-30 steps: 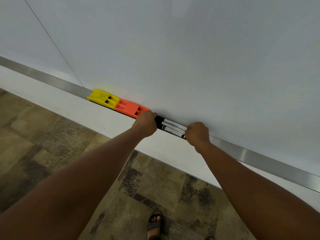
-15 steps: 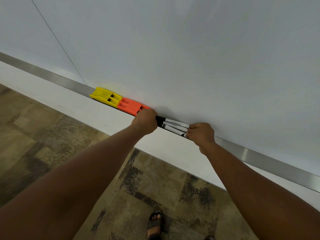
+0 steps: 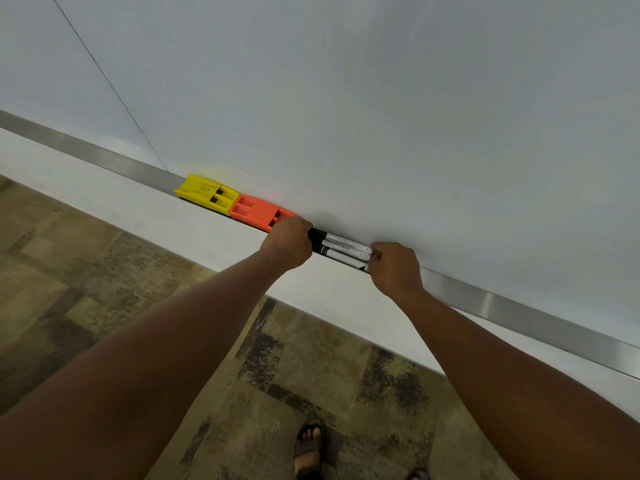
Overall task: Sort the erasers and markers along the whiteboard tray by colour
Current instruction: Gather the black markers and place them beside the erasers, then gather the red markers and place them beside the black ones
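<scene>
Whiteboard (image 3: 346,98) fills the view, its metal tray (image 3: 519,311) along the bottom edge. Yellow eraser (image 3: 207,192) and orange eraser (image 3: 254,210) sit end to end — seemingly placed. Black markers (image 3: 341,250) lie bunched beside them, left hand (image 3: 289,242) and right hand (image 3: 393,268) closed on either end — likely final squaring-up.

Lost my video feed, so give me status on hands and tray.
Left hand and right hand at opposite ends of the black markers. Yellow eraser, orange eraser side by side on tray. Nothing in the way.
</scene>
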